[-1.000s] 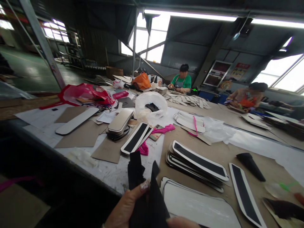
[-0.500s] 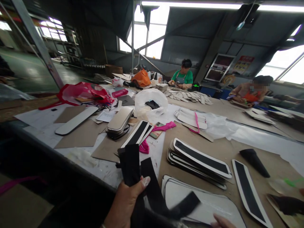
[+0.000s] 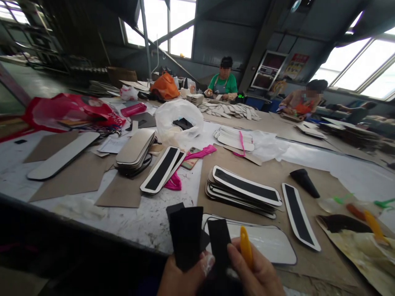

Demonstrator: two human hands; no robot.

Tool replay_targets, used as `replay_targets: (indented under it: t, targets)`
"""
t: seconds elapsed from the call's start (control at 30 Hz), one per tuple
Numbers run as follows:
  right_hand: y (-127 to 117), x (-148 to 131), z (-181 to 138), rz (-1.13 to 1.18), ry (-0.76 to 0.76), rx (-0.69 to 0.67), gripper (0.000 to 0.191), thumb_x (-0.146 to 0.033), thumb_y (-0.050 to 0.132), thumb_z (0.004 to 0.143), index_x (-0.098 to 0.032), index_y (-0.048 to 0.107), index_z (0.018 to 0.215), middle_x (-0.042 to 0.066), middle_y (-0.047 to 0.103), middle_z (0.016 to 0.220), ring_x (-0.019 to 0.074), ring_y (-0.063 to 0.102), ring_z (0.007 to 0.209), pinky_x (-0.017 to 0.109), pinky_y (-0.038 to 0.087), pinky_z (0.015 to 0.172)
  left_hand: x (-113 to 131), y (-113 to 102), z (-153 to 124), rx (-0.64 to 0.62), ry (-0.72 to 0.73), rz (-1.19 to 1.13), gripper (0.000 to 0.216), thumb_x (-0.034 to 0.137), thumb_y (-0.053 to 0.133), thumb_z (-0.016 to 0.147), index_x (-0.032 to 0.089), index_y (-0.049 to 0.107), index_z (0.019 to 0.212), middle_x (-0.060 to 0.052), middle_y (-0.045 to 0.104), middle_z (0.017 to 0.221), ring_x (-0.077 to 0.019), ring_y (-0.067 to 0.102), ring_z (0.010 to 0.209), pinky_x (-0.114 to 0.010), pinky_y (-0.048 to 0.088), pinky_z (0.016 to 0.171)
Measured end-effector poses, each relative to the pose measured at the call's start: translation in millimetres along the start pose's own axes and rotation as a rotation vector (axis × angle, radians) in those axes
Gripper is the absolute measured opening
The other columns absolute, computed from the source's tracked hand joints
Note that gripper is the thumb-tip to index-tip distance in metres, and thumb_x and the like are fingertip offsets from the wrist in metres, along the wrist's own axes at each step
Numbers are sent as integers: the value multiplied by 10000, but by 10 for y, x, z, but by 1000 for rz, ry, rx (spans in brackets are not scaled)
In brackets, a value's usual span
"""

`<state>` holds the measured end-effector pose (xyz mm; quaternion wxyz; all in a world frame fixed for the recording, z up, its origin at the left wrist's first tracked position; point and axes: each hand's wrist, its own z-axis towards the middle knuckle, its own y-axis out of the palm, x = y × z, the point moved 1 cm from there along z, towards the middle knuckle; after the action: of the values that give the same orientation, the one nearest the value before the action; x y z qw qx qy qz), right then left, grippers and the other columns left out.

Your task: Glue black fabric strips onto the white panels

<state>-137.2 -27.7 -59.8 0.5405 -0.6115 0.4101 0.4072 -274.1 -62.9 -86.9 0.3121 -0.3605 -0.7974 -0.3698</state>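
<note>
My left hand (image 3: 180,277) grips a bunch of black fabric strips (image 3: 187,234) at the bottom of the view, thumb pressed on their front. My right hand (image 3: 256,273) pinches one black strip (image 3: 219,242) of that bunch and also holds a small yellow tool (image 3: 246,248) upright between its fingers. Right behind the hands lies a white insole-shaped piece (image 3: 268,244) on brown cardboard. Further back sits a stack of white-edged pieces with black strips (image 3: 243,189), and a single one (image 3: 298,216) lies to its right.
The long table (image 3: 145,218) holds another stack (image 3: 135,150), a white plastic bag (image 3: 179,119), pink cords (image 3: 202,153), a red bag (image 3: 70,109), a black cone (image 3: 304,182) and glue-stained paper (image 3: 361,242). Two people sit working at the far side.
The view has tilted down and shifted right. My right hand came up with the yellow tool and took hold of one strip; the loose strip end no longer swings out to the right.
</note>
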Motion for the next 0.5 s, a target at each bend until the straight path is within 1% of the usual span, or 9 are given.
replay_targets:
  t: [0.03, 0.07, 0.1, 0.17, 0.23, 0.3, 0.4, 0.47, 0.5]
  targets:
    - [-96, -25, 31, -26, 6, 16, 365, -559, 582, 694, -196, 617, 683, -18, 523, 580, 132, 478, 562, 210, 414, 569, 28, -13, 13, 18, -15, -13, 443, 453, 826, 407, 106, 654, 622, -79, 662, 585, -206, 598, 584, -287, 478, 595]
    - [-197, -54, 73, -59, 13, -6, 354, -554, 588, 690, -202, 618, 679, -17, 529, 586, 136, 477, 565, 209, 411, 570, 59, -35, 35, 47, -26, -13, 434, 458, 817, 427, 100, 657, 612, -87, 666, 584, -201, 600, 574, -280, 477, 593]
    - [-295, -85, 125, -97, 20, -56, 348, -550, 584, 694, -205, 614, 666, -18, 523, 580, 134, 464, 553, 206, 402, 550, 88, -63, 64, 78, -32, -10, 413, 459, 803, 460, 98, 650, 587, -85, 660, 567, -185, 591, 551, -263, 469, 579]
    - [-452, -131, 248, -175, 59, -220, 355, -544, 562, 715, -200, 598, 639, -28, 484, 555, 120, 407, 510, 201, 368, 496, 129, -119, 138, 122, -36, -4, 378, 450, 767, 535, 112, 602, 508, -47, 605, 476, -135, 535, 474, -221, 432, 520]
    - [-527, -146, 375, -211, 106, -367, 362, -523, 539, 742, -186, 561, 612, -40, 439, 547, 104, 354, 499, 194, 332, 478, 126, -152, 218, 115, -36, 2, 399, 439, 743, 576, 135, 522, 441, -8, 527, 401, -100, 466, 418, -199, 387, 469]
    - [-514, -133, 486, -205, 143, -478, 342, -476, 528, 766, -176, 524, 603, -54, 388, 543, 92, 303, 502, 190, 289, 479, 75, -153, 291, 66, -55, 33, 388, 446, 736, 577, 143, 516, 472, 10, 491, 374, -94, 438, 391, -200, 363, 445]
    - [-392, -82, 607, -196, 176, -632, 264, -386, 541, 772, -171, 507, 624, -67, 339, 547, 86, 261, 515, 189, 237, 486, -28, -122, 366, -30, -104, 124, 367, 470, 704, 601, 127, 572, 605, -2, 509, 363, -103, 439, 366, -207, 346, 419]
    - [-305, -40, 669, -219, 183, -695, 206, -335, 538, 773, -175, 508, 647, -68, 348, 558, 86, 270, 522, 188, 232, 490, -64, -98, 393, -76, -133, 178, 364, 464, 691, 609, 122, 568, 627, -19, 529, 366, -110, 450, 357, -211, 348, 410]
    - [-270, -20, 700, -258, 170, -701, 186, -316, 534, 774, -178, 510, 652, -67, 362, 561, 87, 285, 523, 188, 233, 492, -66, -88, 402, -84, -141, 198, 354, 450, 692, 604, 123, 559, 623, -24, 537, 371, -112, 458, 357, -211, 349, 408]
